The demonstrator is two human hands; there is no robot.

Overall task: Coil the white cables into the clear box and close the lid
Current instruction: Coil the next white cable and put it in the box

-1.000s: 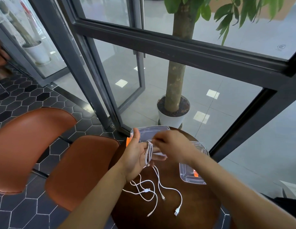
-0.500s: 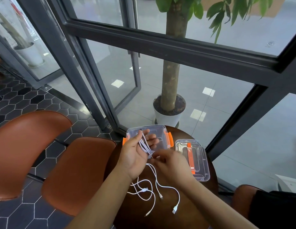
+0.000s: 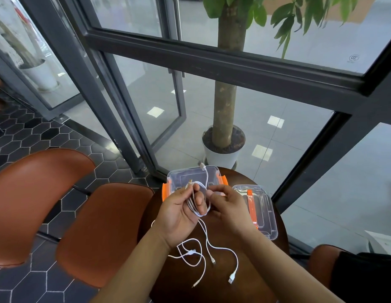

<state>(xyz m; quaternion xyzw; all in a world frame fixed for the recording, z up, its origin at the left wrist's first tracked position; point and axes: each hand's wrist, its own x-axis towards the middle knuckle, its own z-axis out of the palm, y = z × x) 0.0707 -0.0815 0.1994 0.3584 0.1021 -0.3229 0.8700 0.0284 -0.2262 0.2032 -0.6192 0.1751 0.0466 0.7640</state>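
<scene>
My left hand (image 3: 179, 212) holds a coiled white cable (image 3: 195, 203) in its palm, thumb pressed across the loops. My right hand (image 3: 228, 206) pinches the same cable's loop from the right. One plug end (image 3: 201, 165) of the cable sticks up over the clear box (image 3: 183, 177), which stands open with orange clips at the table's far edge. The clear lid (image 3: 264, 215) with an orange strip lies to the right of the box. More white cables (image 3: 203, 256) lie loose on the dark round table (image 3: 251, 272) below my hands.
Two orange-brown chairs (image 3: 98, 228) stand left of the table, another chair (image 3: 321, 265) at the right. A potted tree (image 3: 224, 147) stands behind the glass wall beyond the table.
The coil in my left hand has grown. My right hand rose from the table to the coil's right side, and a plug end now sticks up over the box. The camera tilted slightly.
</scene>
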